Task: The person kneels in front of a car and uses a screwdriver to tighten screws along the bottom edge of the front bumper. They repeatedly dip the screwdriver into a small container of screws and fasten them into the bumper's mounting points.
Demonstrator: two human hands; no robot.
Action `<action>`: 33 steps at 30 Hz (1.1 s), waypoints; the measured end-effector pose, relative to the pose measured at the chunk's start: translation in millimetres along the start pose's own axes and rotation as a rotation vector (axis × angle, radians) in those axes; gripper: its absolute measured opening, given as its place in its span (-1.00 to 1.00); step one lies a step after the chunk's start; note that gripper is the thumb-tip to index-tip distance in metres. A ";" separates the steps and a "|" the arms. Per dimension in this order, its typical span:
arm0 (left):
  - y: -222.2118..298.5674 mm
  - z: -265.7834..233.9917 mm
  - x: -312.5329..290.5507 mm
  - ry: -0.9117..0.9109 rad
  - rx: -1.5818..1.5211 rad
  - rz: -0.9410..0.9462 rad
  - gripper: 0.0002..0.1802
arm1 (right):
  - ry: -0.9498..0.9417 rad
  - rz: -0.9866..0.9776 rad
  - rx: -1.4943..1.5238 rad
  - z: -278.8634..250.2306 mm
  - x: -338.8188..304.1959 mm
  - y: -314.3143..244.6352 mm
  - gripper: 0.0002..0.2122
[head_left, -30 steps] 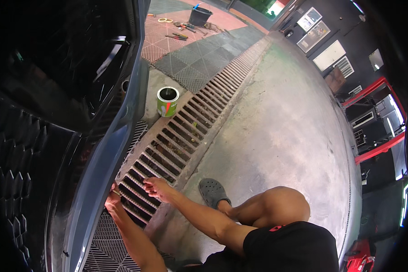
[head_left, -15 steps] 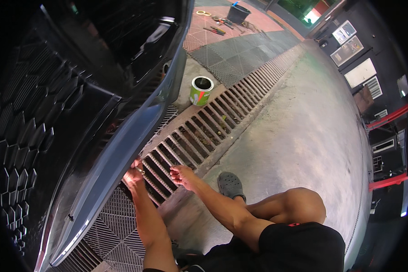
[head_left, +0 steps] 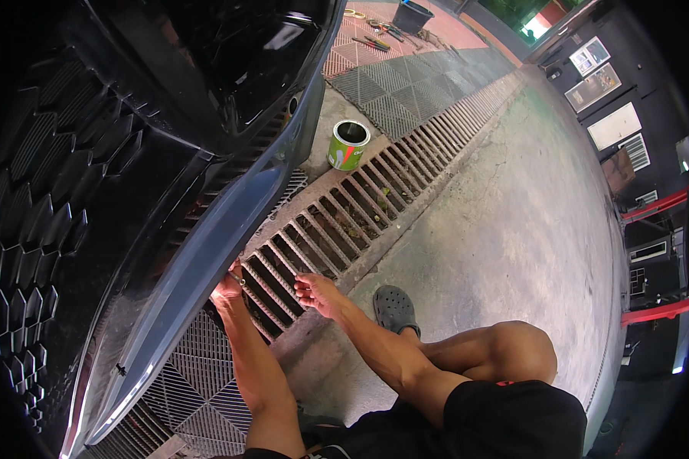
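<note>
My left hand point(head_left: 227, 285) is at the lower edge of a car's front bumper point(head_left: 230, 203), with its fingertips partly hidden there. A small, thin metal piece with a rounded end point(head_left: 243, 282) sticks out beside its fingers; its kind is too small to tell. Over the bars of a rusty floor drain grate point(head_left: 331, 239), my right hand point(head_left: 320, 295) is closed, fingers curled with the tips drawn together. Whatever it may hold does not show. The bumper fills the left side, with a black honeycomb grille point(head_left: 34, 291) and a grey-blue lower lip.
An open green paint can point(head_left: 347, 145) stands beside the grate. Farther off, pliers-like hand tools point(head_left: 372, 43) and a black bucket point(head_left: 412, 17) sit on red floor tiles. My grey clog point(head_left: 395, 307) rests on the concrete floor point(head_left: 505, 222). Red bars point(head_left: 658, 312) edge the right side.
The view has shifted slightly, so the can and grate appear a little higher and farther right. Both hands keep nearly the same places by the bumper and grate.
</note>
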State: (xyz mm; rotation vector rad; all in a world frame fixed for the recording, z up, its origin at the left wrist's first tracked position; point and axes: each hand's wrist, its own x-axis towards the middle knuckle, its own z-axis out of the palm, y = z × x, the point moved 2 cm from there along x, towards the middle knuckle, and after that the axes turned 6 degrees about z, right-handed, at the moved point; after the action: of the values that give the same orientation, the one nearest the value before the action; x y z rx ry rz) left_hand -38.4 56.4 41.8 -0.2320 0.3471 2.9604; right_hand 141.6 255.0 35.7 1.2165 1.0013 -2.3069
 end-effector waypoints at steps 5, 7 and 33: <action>-7.4 -5.4 -9.9 0.122 -0.046 0.093 -0.77 | -0.032 -0.002 -0.004 7.1 3.1 1.1 -0.82; -2.2 -15.7 -6.0 0.104 -0.051 0.105 -0.74 | -0.036 0.004 -0.019 16.7 1.3 0.9 -0.82; -0.7 3.2 6.2 0.008 -0.046 0.003 -0.75 | -0.024 0.005 -0.021 20.0 2.4 4.4 -0.82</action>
State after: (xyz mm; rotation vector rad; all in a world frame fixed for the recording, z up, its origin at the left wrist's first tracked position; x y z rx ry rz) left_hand -44.8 58.6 43.7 -0.2489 0.2802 2.9739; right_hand 131.3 237.6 39.5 1.1798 1.0103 -2.2960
